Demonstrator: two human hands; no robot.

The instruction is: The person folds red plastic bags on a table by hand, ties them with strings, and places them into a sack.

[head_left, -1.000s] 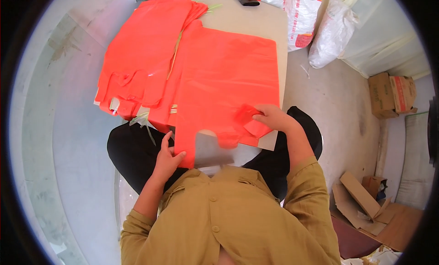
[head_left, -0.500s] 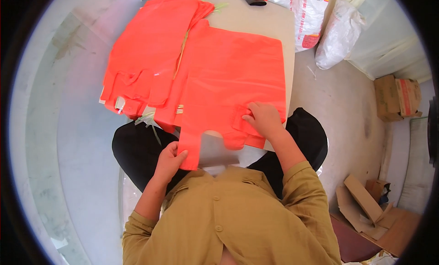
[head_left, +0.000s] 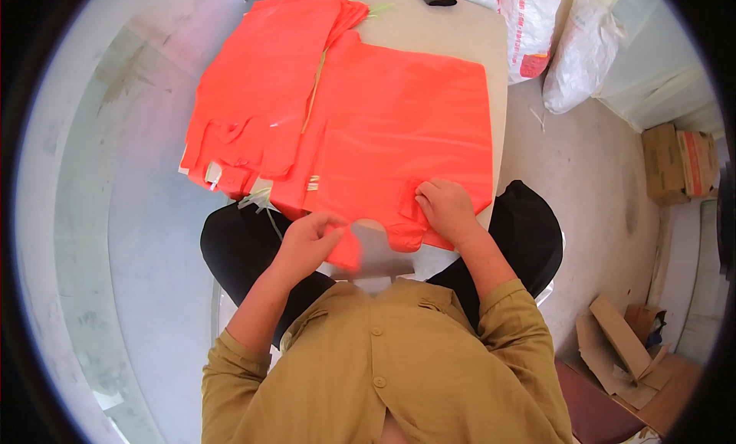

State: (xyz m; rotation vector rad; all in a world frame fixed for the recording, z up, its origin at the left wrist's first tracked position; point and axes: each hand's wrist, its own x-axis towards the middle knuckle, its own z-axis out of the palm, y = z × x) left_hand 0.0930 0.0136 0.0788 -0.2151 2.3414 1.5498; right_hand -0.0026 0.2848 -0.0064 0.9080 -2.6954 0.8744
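Orange bag (head_left: 410, 122) center of frame over tan counter (head_left: 448, 32), both hands on it
Left hand (head_left: 308, 243), lower center: grip closed on blurred handle strap (head_left: 347, 254); right hand (head_left: 447, 209), right of center: fingers curled over folded strap (head_left: 409, 202), can't tell if pinching; bag stack (head_left: 261, 76) upper left

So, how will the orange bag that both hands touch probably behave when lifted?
The orange bag is probably floppy, as its handle bends at the left hand. It looks thin and flat, so likely light.
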